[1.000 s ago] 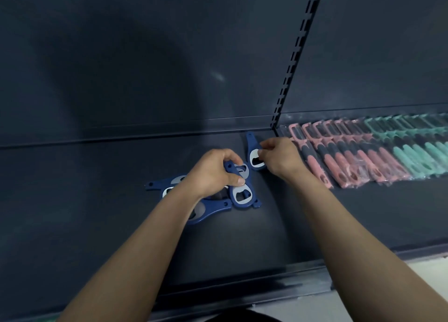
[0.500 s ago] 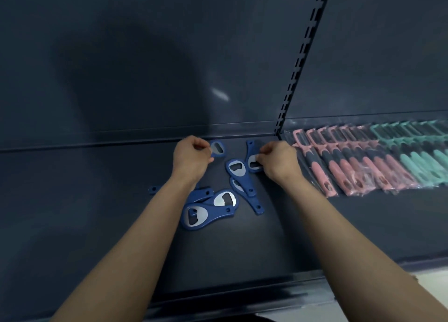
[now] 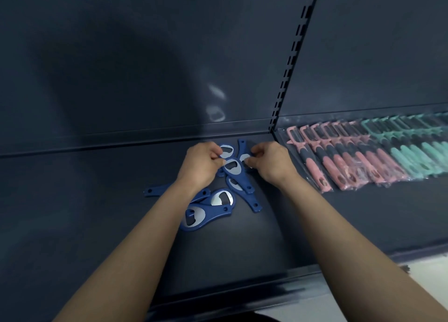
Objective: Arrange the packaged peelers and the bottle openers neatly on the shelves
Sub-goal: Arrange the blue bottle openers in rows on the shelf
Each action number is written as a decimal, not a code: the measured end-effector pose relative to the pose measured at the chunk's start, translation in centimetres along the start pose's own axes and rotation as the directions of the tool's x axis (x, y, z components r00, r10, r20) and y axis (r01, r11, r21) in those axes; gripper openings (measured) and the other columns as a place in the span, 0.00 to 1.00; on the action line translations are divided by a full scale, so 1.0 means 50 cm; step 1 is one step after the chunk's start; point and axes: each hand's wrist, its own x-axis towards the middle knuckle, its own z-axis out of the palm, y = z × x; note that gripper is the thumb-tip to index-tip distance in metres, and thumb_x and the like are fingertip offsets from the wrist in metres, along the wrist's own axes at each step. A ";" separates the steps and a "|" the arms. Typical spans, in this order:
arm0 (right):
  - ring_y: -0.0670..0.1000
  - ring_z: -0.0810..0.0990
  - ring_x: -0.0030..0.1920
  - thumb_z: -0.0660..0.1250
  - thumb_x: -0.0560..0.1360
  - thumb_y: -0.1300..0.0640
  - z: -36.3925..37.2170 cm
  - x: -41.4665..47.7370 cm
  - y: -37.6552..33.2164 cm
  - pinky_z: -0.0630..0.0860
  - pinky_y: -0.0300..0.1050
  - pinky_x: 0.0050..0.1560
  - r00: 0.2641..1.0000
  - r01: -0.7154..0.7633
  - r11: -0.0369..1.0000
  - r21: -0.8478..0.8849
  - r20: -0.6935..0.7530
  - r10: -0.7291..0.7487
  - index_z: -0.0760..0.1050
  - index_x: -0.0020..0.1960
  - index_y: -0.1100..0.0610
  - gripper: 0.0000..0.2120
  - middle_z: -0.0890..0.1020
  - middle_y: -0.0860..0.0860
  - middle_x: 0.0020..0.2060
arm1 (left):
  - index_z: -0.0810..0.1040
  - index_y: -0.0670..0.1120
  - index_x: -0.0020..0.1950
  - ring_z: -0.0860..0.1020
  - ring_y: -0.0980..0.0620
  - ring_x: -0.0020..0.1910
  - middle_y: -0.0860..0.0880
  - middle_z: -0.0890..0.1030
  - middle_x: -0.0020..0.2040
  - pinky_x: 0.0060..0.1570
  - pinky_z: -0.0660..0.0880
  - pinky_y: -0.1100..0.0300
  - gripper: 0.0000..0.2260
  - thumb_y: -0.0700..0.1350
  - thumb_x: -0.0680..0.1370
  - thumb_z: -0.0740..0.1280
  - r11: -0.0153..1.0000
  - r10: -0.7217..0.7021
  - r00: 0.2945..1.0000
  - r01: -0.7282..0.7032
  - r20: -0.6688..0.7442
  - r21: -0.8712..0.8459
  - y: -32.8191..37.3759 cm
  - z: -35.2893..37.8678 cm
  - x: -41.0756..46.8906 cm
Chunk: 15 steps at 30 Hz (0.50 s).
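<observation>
Several blue bottle openers with silver heads lie in a loose pile (image 3: pixel 219 200) on the dark shelf (image 3: pixel 97 212). My left hand (image 3: pixel 201 163) pinches one blue bottle opener (image 3: pixel 226 151) near the back of the shelf. My right hand (image 3: pixel 270 163) grips another blue bottle opener (image 3: pixel 243 149) that stands with its handle pointing to the back wall. Between my hands lies a third opener (image 3: pixel 234 169). On the right section, packaged peelers lie in a neat row, pink ones (image 3: pixel 339 161) on the left and teal ones (image 3: pixel 417 149) on the right.
A slotted upright (image 3: pixel 291 62) divides the two shelf sections. The dark back panel (image 3: pixel 145 67) rises behind the shelf. The shelf's front lip (image 3: pixel 242 295) runs below my forearms, with pale floor (image 3: pixel 363 304) beyond it at the bottom right.
My left hand has carried its opener right, closer to the one under my right hand. My right hand has stayed on its opener. The camera has shifted slightly.
</observation>
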 end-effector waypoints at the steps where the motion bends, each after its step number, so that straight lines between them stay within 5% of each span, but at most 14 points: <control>1: 0.55 0.78 0.56 0.70 0.74 0.55 -0.001 -0.001 -0.001 0.72 0.41 0.54 1.000 0.004 1.000 -0.012 0.003 -0.004 0.75 0.63 0.61 0.19 0.81 0.57 0.55 | 0.79 0.44 0.55 0.75 0.56 0.44 0.50 0.78 0.47 0.46 0.68 0.66 0.09 0.40 0.75 0.69 1.000 0.018 1.000 -0.018 0.024 -0.006 0.000 0.000 0.000; 8: 0.57 0.78 0.55 0.67 0.76 0.57 -0.004 -0.011 -0.002 0.73 0.46 0.56 0.998 0.059 0.997 -0.048 -0.022 -0.060 0.77 0.59 0.63 0.15 0.81 0.58 0.53 | 0.77 0.46 0.62 0.74 0.55 0.52 0.50 0.75 0.59 0.53 0.68 0.65 0.15 0.38 0.76 0.67 0.991 0.108 0.987 -0.117 0.122 0.065 -0.011 0.004 0.003; 12: 0.52 0.77 0.49 0.70 0.73 0.48 -0.007 -0.020 -0.001 0.72 0.42 0.47 0.998 0.061 0.998 -0.025 0.005 -0.061 0.76 0.57 0.59 0.17 0.80 0.53 0.49 | 0.73 0.47 0.67 0.62 0.52 0.69 0.54 0.68 0.68 0.71 0.57 0.58 0.18 0.40 0.77 0.66 0.960 0.175 0.966 -0.211 0.191 0.185 -0.021 0.006 0.006; 15: 0.50 0.76 0.46 0.73 0.70 0.47 -0.012 -0.029 -0.003 0.71 0.42 0.44 0.998 0.045 0.997 -0.062 0.051 -0.042 0.75 0.53 0.57 0.18 0.77 0.50 0.44 | 0.70 0.47 0.69 0.59 0.51 0.71 0.54 0.67 0.70 0.73 0.54 0.56 0.19 0.42 0.78 0.64 0.939 0.192 0.959 -0.242 0.209 0.245 -0.022 0.008 0.006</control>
